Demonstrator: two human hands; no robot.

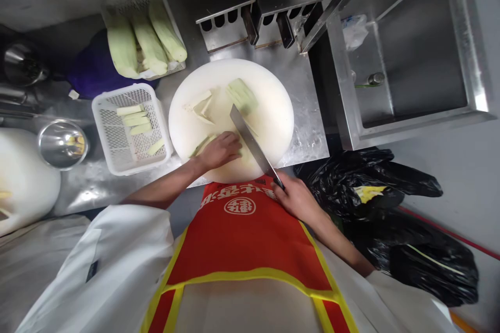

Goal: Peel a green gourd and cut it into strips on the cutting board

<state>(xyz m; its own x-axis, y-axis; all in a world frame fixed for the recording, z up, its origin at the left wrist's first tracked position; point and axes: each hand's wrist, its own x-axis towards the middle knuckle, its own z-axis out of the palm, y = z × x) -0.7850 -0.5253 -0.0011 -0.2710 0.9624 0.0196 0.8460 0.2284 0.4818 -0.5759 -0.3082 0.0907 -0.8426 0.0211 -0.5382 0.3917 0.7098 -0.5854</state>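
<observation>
Mid-slicing at frame centre: left hand (219, 150) pins a peeled vegetable strip (202, 143) on the round cutting board (273, 125), right hand (297, 199) grips the cleaver (252, 143), which judging by its angle needs a straight downward cut beside the knuckles.

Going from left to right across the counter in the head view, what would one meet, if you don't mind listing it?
Steel bowl → white basket of cut strips → left hand → knife → right hand → steel sink.

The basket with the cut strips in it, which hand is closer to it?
Left. The left hand rests on the cutting board just right of the basket; the right hand, gripping the knife, is farther right.
</observation>
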